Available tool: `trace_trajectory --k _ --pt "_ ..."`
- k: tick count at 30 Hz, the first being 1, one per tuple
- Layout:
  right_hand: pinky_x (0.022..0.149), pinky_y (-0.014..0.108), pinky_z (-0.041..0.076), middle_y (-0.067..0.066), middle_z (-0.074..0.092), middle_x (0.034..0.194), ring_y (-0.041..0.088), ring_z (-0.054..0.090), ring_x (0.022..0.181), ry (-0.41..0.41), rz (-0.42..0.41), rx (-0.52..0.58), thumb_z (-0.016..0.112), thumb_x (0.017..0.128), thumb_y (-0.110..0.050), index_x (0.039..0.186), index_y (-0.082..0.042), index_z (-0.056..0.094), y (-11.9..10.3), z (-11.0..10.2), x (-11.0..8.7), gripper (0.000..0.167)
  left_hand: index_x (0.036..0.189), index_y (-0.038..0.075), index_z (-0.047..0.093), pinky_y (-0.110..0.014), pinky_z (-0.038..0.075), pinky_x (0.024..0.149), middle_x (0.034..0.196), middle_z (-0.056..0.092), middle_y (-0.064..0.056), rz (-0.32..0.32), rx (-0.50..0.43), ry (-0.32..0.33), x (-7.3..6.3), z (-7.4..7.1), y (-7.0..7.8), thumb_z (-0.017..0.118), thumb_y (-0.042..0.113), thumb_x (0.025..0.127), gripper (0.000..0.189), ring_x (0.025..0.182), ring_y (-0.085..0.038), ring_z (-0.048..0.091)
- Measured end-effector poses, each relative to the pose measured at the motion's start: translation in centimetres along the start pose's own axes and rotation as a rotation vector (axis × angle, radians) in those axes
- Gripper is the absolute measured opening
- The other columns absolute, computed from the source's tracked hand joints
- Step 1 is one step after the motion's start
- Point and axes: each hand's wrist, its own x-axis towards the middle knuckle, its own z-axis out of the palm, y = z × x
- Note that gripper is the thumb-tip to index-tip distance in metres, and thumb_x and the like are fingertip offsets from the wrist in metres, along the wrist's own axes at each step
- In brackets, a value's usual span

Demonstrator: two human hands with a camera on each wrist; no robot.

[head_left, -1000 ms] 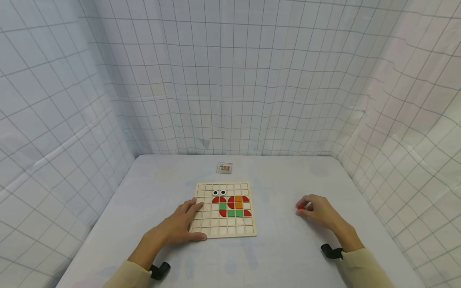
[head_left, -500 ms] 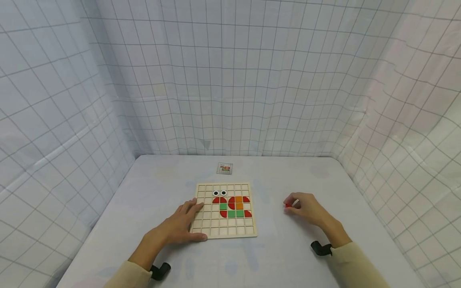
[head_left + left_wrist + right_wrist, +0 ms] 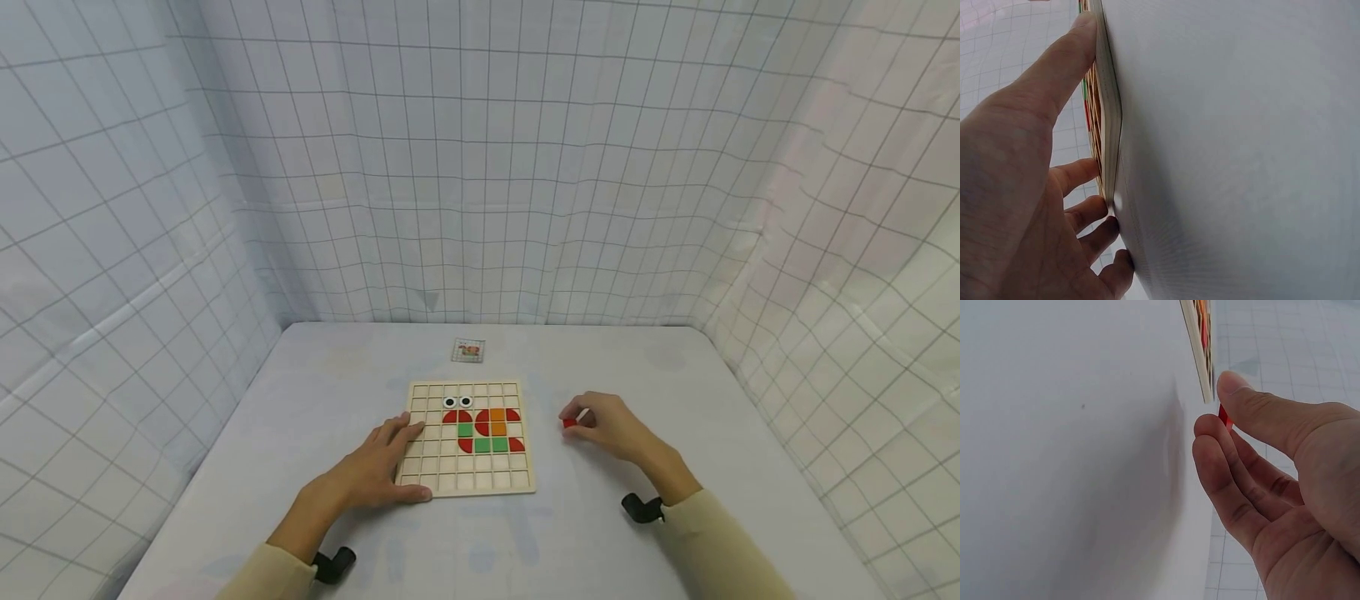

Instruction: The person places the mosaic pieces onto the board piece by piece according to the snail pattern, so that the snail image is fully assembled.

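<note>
A square wooden grid board (image 3: 483, 482) lies on the white table, with red, green and orange tiles (image 3: 482, 446) and two round eye pieces (image 3: 457, 402) set in its cells. My left hand (image 3: 367, 475) rests at its lower left corner, fingers spread along the left side and thumb on the front edge. In the left wrist view the thumb lies along the board's rim (image 3: 1110, 112). Right of the board, my right hand (image 3: 611, 425) pinches a small red tile (image 3: 569, 422) between thumb and fingertips. The right wrist view shows the tile mostly covered by the fingers.
A small picture card (image 3: 468, 350) with a matching coloured figure lies behind the board. White grid-patterned curtains (image 3: 480, 208) enclose the table (image 3: 345, 358) at the back and both sides.
My right hand has moved left across the table toward the board, carrying the red tile. The left hand and the board have stayed in place.
</note>
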Motion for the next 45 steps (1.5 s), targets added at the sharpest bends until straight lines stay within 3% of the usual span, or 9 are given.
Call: trace_trajectory --k 10,16,25,36,45 --pt "0.089 0.020 0.063 -0.003 0.079 0.113 0.006 0.070 0.095 -0.051 0.007 0.001 0.094 0.101 -0.016 0.122 -0.015 0.086 -2.1 1.6 2.0 0.022 0.181 0.013 0.039 -0.076 0.048 0.128 0.191 0.029 -0.023 0.004 -0.003 0.000 0.0 0.0 0.0 0.096 0.065 0.091 0.119 0.173 -0.051 0.037" --pt "0.080 0.020 0.058 -0.002 0.079 0.108 0.005 0.063 0.088 -0.075 -0.054 0.013 0.093 0.101 -0.014 0.118 -0.014 0.088 -3.0 2.6 3.1 0.017 0.182 0.013 0.039 -0.076 0.047 0.129 0.191 0.028 -0.023 0.000 -0.006 -0.004 0.0 0.1 0.0 0.096 0.065 0.091 0.119 0.173 -0.051 0.037" --pt "0.079 0.019 0.057 -0.004 0.077 0.104 0.004 0.064 0.088 -0.078 -0.083 0.004 0.094 0.101 -0.017 0.110 -0.013 0.084 -4.0 3.7 4.3 0.014 0.182 0.013 0.039 -0.075 0.045 0.131 0.191 0.028 -0.022 -0.001 -0.014 -0.013 0.1 0.2 -0.1 0.096 0.065 0.091 0.119 0.174 -0.051 0.035" --pt "0.083 0.020 0.058 -0.001 0.079 0.110 0.007 0.064 0.095 -0.081 -0.103 -0.037 0.091 0.103 -0.012 0.105 -0.013 0.091 -4.7 4.2 4.7 0.003 0.182 0.014 0.039 -0.075 0.046 0.130 0.191 0.028 -0.022 0.001 -0.011 -0.011 0.1 0.1 0.0 0.096 0.065 0.091 0.119 0.173 -0.051 0.036" --pt "0.089 0.025 0.062 0.002 0.077 0.114 0.012 0.069 0.103 -0.071 -0.139 -0.071 0.085 0.106 -0.003 0.111 -0.012 0.092 -4.8 4.1 4.4 0.013 0.181 0.014 0.040 -0.075 0.046 0.130 0.191 0.029 -0.022 -0.004 -0.008 -0.011 0.1 0.1 0.0 0.096 0.065 0.091 0.119 0.173 -0.051 0.036"
